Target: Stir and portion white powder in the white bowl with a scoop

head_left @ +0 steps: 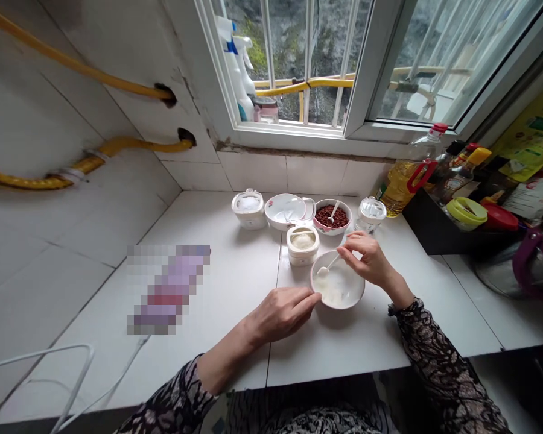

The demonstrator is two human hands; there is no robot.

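Observation:
A white bowl [350, 289] with some pale powder in it stands on the white tiled counter. My left hand [287, 307] pinches the bowl's left rim between its fingers. In my right hand [364, 256] is the handle of a small white spoon [329, 265], whose tip dips into the bowl over the powder. Just behind the bowl sits an open square jar [303, 244] of pale powder. Further back are a bowl of dark red beans [332, 217] with a white spoon in it, a white dish [284, 211], a lidded white jar [248, 210] and a clear-lidded jar [371, 211].
An oil bottle [405, 175] and a black box [428, 226] of sauce bottles stand at the right, near a metal pot [502, 268] with a purple handle. A blurred purple object [172, 289] with a white cable lies at the left. Behind is a window [298, 132].

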